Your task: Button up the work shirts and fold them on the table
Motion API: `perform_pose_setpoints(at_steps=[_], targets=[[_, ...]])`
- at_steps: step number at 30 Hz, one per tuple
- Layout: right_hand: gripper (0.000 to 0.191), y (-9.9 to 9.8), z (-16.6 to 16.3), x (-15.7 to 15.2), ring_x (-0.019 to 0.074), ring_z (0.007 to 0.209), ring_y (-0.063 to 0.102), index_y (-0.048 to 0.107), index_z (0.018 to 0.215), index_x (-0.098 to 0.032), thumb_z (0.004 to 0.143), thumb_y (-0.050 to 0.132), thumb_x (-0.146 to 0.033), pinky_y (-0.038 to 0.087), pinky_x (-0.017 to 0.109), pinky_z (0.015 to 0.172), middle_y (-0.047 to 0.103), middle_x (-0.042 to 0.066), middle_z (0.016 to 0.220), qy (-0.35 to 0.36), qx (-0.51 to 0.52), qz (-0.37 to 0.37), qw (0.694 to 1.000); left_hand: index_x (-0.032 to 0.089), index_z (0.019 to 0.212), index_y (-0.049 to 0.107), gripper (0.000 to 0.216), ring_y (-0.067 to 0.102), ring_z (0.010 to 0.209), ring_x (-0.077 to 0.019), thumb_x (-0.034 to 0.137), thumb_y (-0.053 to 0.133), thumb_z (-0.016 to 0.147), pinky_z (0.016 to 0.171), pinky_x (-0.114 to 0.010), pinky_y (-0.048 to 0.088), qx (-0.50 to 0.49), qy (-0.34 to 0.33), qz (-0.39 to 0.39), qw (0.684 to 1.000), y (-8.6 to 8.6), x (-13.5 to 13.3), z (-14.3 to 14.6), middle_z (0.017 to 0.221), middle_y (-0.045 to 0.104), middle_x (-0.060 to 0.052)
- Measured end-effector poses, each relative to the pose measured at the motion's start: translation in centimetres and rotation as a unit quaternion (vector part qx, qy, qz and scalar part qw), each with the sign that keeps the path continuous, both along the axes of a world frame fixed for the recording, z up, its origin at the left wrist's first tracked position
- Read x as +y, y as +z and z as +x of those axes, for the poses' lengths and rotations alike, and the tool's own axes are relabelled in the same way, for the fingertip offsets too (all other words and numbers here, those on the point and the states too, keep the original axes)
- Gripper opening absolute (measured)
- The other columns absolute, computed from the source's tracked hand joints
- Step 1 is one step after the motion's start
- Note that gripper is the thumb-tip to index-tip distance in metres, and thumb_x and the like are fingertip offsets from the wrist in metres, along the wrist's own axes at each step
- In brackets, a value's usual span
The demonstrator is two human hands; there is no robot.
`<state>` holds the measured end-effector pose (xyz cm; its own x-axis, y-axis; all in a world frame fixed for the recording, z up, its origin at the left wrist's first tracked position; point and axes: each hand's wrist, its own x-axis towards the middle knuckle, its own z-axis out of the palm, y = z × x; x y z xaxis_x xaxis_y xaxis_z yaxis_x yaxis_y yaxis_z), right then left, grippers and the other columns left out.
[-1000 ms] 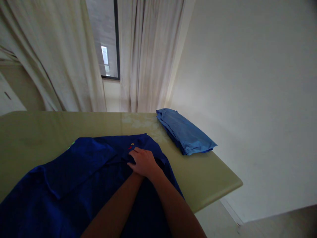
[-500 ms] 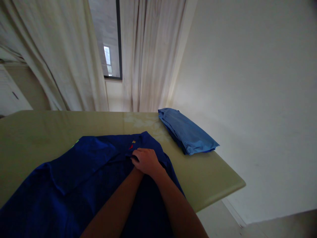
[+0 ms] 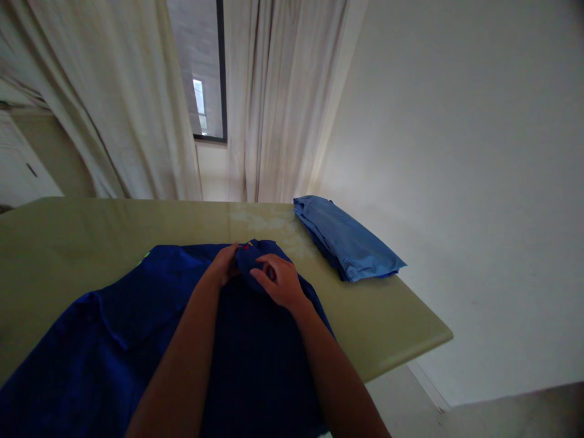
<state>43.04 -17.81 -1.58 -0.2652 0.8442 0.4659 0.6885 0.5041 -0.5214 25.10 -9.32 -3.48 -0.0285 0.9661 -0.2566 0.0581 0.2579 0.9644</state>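
Looking at a dark blue garment [image 3: 260, 340] spread over the near part of a yellowish-green surface [image 3: 387, 340], running out past the bottom of the view, with a folded-over panel [image 3: 146, 298] on the left and a little red-and-yellow mark [image 3: 247, 246] up near the far edge. Seeing the left hand [image 3: 225, 264] curled at a bunched bit of cloth [image 3: 249, 264] by that mark, fingertips mostly hidden, so can't tell for sure about a firm pinch. Seeing the right hand [image 3: 280, 285] just across the bunch, bent, thumb and fingers curving toward each other; again, can't tell about any cloth between them. Would guess soft and floppy, pretty light for its spread, maybe a touch slick going by the faint sheen, nothing fragile. Probably sags and creases wherever unsupported. Best to take hold at doubled spots like a seam or folded edge, pinching through all the layers. Wouldn't grab a single layer mid-panel, likely to ruck up. Also worth noting the folded light blue cloth [image 3: 351, 237] over by the right edge, darker blue underneath, near the garment but not touching.
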Motion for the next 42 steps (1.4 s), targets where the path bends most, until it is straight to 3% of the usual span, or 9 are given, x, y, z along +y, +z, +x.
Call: perform_pose_setpoints(at_steps=[5, 10, 14, 17, 22, 26, 31, 37, 42], targets=[[0.033, -1.4, 2.1, 2.2, 0.0206, 0.095, 0.065, 0.069, 0.112, -0.019, 0.101, 0.05, -0.044, 0.048, 0.031, 0.089, 0.07, 0.009, 0.105, -0.211, 0.041, -0.014, 0.976, 0.019, 0.086, 0.073, 0.04, 0.071, 0.071, -0.0249, 0.055, 0.078, 0.07, 0.062, -0.033, 0.057, 0.019, -0.093, -0.026, 0.995, 0.7, 0.3, -1.4, 0.08, 0.077, -0.01], [0.04, -2.9, 3.7, 3.4, 0.0272, 0.118, 0.06, 0.068, 0.124, -0.018, 0.1, 0.052, -0.045, 0.042, 0.038, 0.105, 0.067, 0.014, 0.124, -0.268, -0.011, -0.045, 0.962, 0.019, 0.068, 0.071, 0.024, 0.067, 0.065, -0.024, 0.042, 0.077, 0.066, 0.058, -0.032, 0.053, 0.088, -0.214, -0.038, 0.972, -0.1, -0.1, -0.7, 0.071, 0.074, -0.008], [0.038, -3.9, 3.8, 3.6, 0.0261, 0.116, 0.061, 0.067, 0.13, -0.021, 0.099, 0.055, -0.039, 0.044, 0.037, 0.104, 0.066, 0.012, 0.127, -0.238, -0.064, -0.075, 0.966, 0.019, 0.066, 0.068, 0.025, 0.066, 0.071, -0.0223, 0.043, 0.075, 0.07, 0.06, -0.028, 0.05, 0.111, -0.094, 0.039, 0.989, -0.8, 0.3, 0.2, 0.072, 0.071, -0.007], [0.027, -4.2, 3.8, 3.7, 0.0247, 0.109, 0.063, 0.072, 0.118, -0.021, 0.098, 0.053, -0.025, 0.046, 0.035, 0.098, 0.07, 0.01, 0.117, -0.24, -0.108, -0.107, 0.959, 0.019, 0.066, 0.065, 0.025, 0.063, 0.068, -0.0194, 0.042, 0.068, 0.075, 0.059, -0.026, 0.047, 0.086, -0.008, 0.06, 0.994, -1.1, 0.6, 0.6, 0.068, 0.067, -0.005], [0.026, -4.1, 3.8, 3.8, 0.0241, 0.101, 0.065, 0.073, 0.107, -0.019, 0.098, 0.049, -0.019, 0.048, 0.033, 0.088, 0.071, 0.01, 0.11, -0.284, -0.106, -0.14, 0.943, 0.018, 0.075, 0.069, 0.028, 0.067, 0.074, -0.0219, 0.045, 0.062, 0.08, 0.063, -0.029, 0.051, 0.063, 0.009, 0.04, 0.997, -1.8, 0.8, 0.4, 0.078, 0.073, -0.008], [0.028, -3.9, 3.7, 3.8, 0.0244, 0.103, 0.063, 0.071, 0.115, -0.019, 0.096, 0.05, -0.016, 0.047, 0.034, 0.092, 0.069, 0.011, 0.113, -0.267, -0.119, -0.118, 0.949, 0.017, 0.085, 0.077, 0.029, 0.072, 0.094, -0.0258, 0.044, 0.072, 0.077, 0.086, -0.034, 0.056, 0.076, 0.004, 0.091, 0.993, -2.3, 0.9, 0.6, 0.096, 0.079, -0.011], [0.04, -3.5, 3.5, 4.1, 0.0244, 0.118, 0.057, 0.06, 0.14, -0.024, 0.103, 0.045, -0.026, 0.043, 0.037, 0.105, 0.062, 0.011, 0.129, -0.166, -0.06, 0.009, 0.984, 0.018, 0.105, 0.08, 0.04, 0.072, 0.108, -0.0257, 0.047, 0.075, 0.078, 0.105, -0.04, 0.052, 0.002, -0.056, 0.186, 0.981, -1.8, 0.5, 0.8, 0.113, 0.079, -0.009], [0.04, -3.6, 3.2, 5.0, 0.0205, 0.103, 0.061, 0.06, 0.141, -0.029, 0.107, 0.039, -0.032, 0.047, 0.036, 0.099, 0.065, 0.008, 0.116, -0.047, 0.037, 0.003, 0.998, 0.021, 0.108, 0.081, 0.041, 0.072, 0.109, -0.0253, 0.05, 0.075, 0.079, 0.109, -0.042, 0.05, 0.013, -0.135, 0.26, 0.956, -0.7, -0.3, 1.0, 0.113, 0.079, -0.006], [0.037, -3.6, 3.1, 5.4, 0.0201, 0.114, 0.058, 0.061, 0.137, -0.028, 0.106, 0.041, -0.03, 0.044, 0.035, 0.104, 0.067, 0.006, 0.125, 0.024, 0.056, -0.004, 0.998, 0.02, 0.1, 0.082, 0.036, 0.073, 0.101, -0.0244, 0.047, 0.075, 0.078, 0.103, -0.04, 0.053, 0.026, -0.153, 0.283, 0.947, -1.2, 0.0, 1.2, 0.105, 0.081, -0.006]])
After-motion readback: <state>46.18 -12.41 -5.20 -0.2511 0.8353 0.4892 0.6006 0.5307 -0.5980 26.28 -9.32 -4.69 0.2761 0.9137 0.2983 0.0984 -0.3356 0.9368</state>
